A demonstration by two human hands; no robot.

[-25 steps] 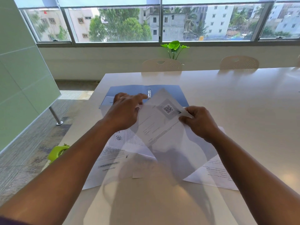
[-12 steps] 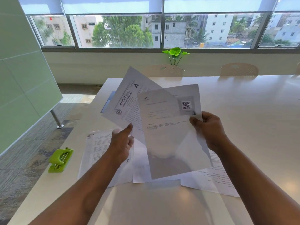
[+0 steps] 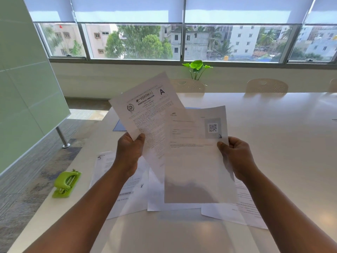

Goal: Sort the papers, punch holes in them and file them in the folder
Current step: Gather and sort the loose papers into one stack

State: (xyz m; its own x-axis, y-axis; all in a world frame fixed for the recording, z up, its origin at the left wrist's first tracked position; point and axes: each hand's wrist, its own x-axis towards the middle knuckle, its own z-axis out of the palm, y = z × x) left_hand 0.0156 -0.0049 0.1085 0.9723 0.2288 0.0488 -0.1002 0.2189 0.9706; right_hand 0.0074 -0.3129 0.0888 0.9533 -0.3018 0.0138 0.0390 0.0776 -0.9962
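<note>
I hold two printed sheets up above the table. My left hand [image 3: 129, 152] grips the lower left edge of a sheet marked "A" [image 3: 145, 106], which tilts to the left. My right hand [image 3: 235, 157] pinches the right edge of a sheet with a QR code [image 3: 193, 161]; it overlaps the front of the other sheet. Several more papers [image 3: 124, 198] lie flat on the table under my arms. A blue folder [image 3: 119, 127] lies further back, mostly hidden behind the raised sheets. A green hole punch [image 3: 66, 184] sits near the table's left edge.
The long white table [image 3: 282, 143] stretches to the right and back. Two pale chairs [image 3: 266, 86] and a small green plant [image 3: 197, 69] stand at the far side under the windows. A green partition [image 3: 27, 99] stands to the left on the floor.
Both hands have lifted the two sheets off the folder into the air. My left hand let go briefly and now grips the "A" sheet's edge; the head has tilted up.
</note>
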